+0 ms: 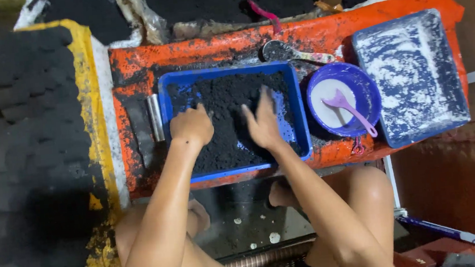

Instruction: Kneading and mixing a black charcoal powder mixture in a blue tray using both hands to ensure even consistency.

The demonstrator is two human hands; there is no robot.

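At the centre of the frame, both hands rest in the black powder (222, 123) filling the blue tray (303, 128), whose long axis runs left to right: the left hand (192, 126) curled loosely, gripping nothing I can make out, the right hand (262, 123) flat with fingers spread. A metal bar (155, 117) lies just left of the tray. Right of it sits a purple bowl (367, 92) holding white powder and a lilac spoon (351, 110), then a dusted blue tray (411, 74). A dark ladle (285, 52) lies beyond on the orange counter (131, 68).
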